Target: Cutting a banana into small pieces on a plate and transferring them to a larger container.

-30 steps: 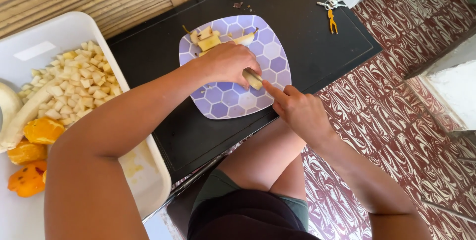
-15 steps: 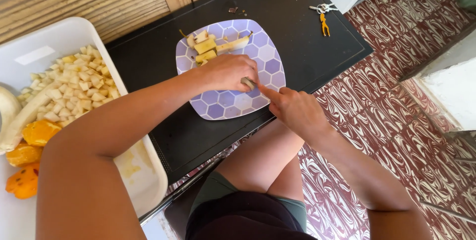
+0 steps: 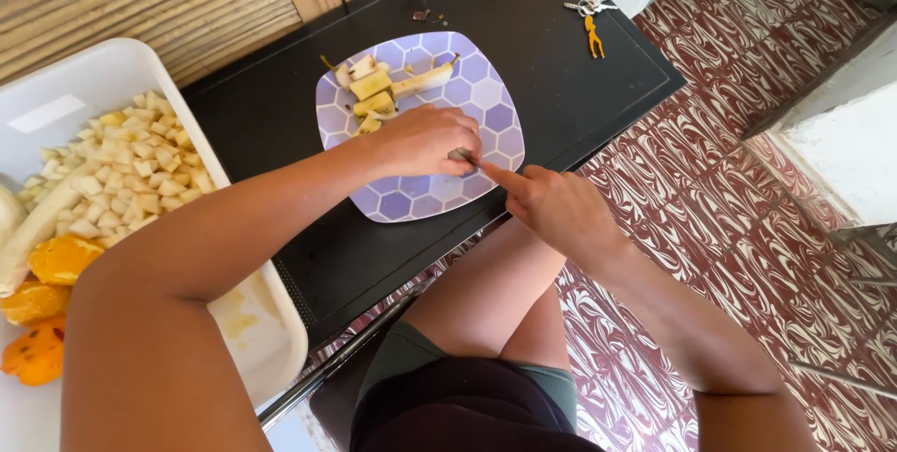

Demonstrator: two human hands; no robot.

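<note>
Left hand (image 3: 425, 139) curls down on the purple plate (image 3: 486, 97), its grip pressed around a small piece, likely fruit, mostly hidden. Right hand (image 3: 561, 209) meets it, forefinger out, grip closed on something unseen. Cut banana pieces (image 3: 374, 88) lie just beyond the left grip.

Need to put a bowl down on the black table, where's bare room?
Bare black table between the purple plate and the keys, and below the plate toward the near edge. Crowded: the plate itself, with both hands, left hand, right hand, and the white tray.

Pale banana pieces (image 3: 374, 97) in a heap on purple-and-white hexagon-patterned plate (image 3: 420, 200).
</note>
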